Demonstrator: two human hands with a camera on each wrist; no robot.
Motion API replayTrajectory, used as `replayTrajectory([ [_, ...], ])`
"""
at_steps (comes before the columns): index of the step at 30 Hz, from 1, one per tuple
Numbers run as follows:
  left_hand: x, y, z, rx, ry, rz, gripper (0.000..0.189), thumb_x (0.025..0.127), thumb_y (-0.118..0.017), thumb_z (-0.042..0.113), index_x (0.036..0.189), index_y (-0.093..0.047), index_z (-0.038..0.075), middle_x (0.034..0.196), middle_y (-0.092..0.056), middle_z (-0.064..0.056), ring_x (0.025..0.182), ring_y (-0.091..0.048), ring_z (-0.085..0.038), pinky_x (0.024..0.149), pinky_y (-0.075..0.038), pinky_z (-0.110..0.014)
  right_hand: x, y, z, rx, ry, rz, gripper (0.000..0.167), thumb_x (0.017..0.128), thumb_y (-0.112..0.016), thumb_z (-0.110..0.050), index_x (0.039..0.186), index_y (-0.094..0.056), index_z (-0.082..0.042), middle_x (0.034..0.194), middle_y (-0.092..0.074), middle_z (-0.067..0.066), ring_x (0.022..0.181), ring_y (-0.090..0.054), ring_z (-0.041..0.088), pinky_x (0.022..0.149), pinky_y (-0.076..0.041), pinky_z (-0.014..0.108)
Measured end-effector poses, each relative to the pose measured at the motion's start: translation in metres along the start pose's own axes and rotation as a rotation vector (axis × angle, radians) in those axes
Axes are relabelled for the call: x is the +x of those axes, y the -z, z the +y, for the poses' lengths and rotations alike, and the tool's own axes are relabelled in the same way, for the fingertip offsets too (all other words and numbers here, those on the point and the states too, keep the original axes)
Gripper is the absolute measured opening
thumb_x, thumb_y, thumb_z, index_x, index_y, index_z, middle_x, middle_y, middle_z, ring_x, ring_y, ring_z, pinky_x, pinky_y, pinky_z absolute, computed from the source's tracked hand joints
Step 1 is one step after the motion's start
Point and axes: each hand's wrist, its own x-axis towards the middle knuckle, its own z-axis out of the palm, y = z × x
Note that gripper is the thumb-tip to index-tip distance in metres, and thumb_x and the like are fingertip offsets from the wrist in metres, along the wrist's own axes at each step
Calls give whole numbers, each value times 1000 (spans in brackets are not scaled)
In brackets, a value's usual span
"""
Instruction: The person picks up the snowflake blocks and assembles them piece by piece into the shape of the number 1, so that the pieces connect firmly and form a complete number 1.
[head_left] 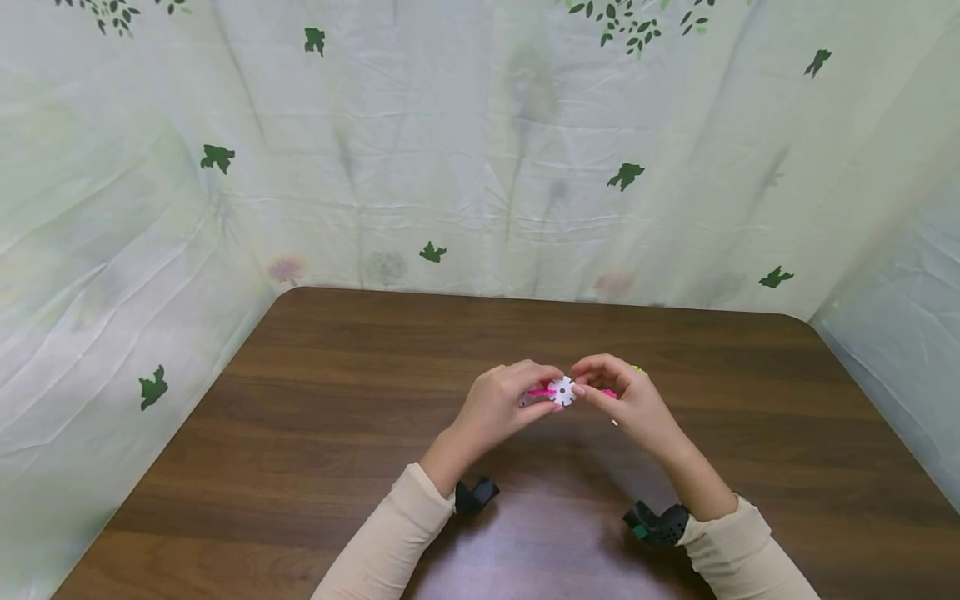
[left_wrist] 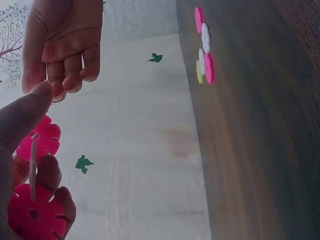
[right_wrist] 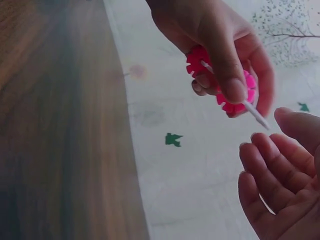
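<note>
My left hand (head_left: 495, 402) pinches a small chain of notched plastic flower discs between thumb and fingers, held up over the table. The chain has a white disc (head_left: 566, 402) facing the head camera and pink discs (left_wrist: 42, 220); in the left wrist view, another white disc edge-on (left_wrist: 33, 172) links two pink ones. My right hand (head_left: 637, 410) is close to the chain's right end, its thumb tip beside the white disc's rim. In the right wrist view its fingers are loosely bent, with a gap between them and the white disc's edge (right_wrist: 258, 116).
Several loose discs in pink, white and yellow lie in a short row on the brown wooden table (head_left: 360, 350), including a pink disc (left_wrist: 209, 68); my right hand partly hides them from the head view. A pale patterned curtain (head_left: 465, 150) hangs behind the table.
</note>
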Motion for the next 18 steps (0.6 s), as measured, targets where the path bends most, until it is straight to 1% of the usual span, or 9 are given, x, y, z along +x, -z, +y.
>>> replayTrajectory([
  [3, 0, 0, -1, -4, 0, 4, 31, 71, -77, 24, 98, -66, 13, 87, -63, 6, 73, -55, -3, 59, -38, -20, 0, 3, -11, -34, 53, 19, 28, 77, -64, 8, 104, -57, 2, 89, -60, 12, 77, -57, 16, 59, -46, 26],
  [6, 1, 0, -1, -7, 3, 5, 31, 71, -77, 24, 98, -66, 13, 88, -63, 6, 73, -55, -3, 59, -39, -20, -2, 7, -23, -62, 85, 30, 33, 76, -63, 12, 107, -55, 4, 92, -58, 15, 80, -56, 18, 61, -47, 25],
  [8, 1, 1, -2, -9, 7, 3, 31, 71, -77, 24, 97, -66, 13, 88, -63, 6, 73, -55, -3, 60, -39, -20, -3, 10, -25, -91, 92, 41, 37, 75, -64, 12, 110, -54, 4, 94, -58, 16, 82, -56, 21, 64, -47, 24],
  [10, 1, 1, -2, -14, 12, 1, 31, 71, -77, 24, 98, -66, 12, 89, -63, 6, 73, -55, -3, 60, -39, -19, -6, 15, -20, -119, 82, 46, 41, 75, -66, 10, 113, -54, 2, 98, -58, 15, 86, -55, 23, 69, -46, 23],
  [13, 1, 1, -3, -28, 19, 1, 32, 70, -78, 23, 98, -66, 11, 90, -64, 6, 74, -56, -3, 61, -39, -19, -10, 23, -7, -159, 44, 53, 44, 76, -68, 4, 117, -53, -2, 103, -58, 12, 93, -54, 22, 76, -44, 22],
  [15, 1, 1, -4, -44, 25, 3, 32, 70, -78, 22, 98, -66, 11, 90, -64, 5, 74, -56, -3, 63, -40, -18, -13, 28, 0, -187, 11, 56, 45, 77, -68, 0, 118, -52, -4, 105, -58, 10, 95, -53, 19, 78, -43, 20],
  [18, 0, 2, -4, -58, 32, 8, 32, 69, -78, 21, 98, -66, 10, 90, -64, 5, 73, -56, -2, 63, -41, -17, -18, 34, 7, -230, -37, 68, 44, 78, -69, -5, 119, -53, -6, 106, -58, 7, 96, -52, 16, 80, -43, 23],
])
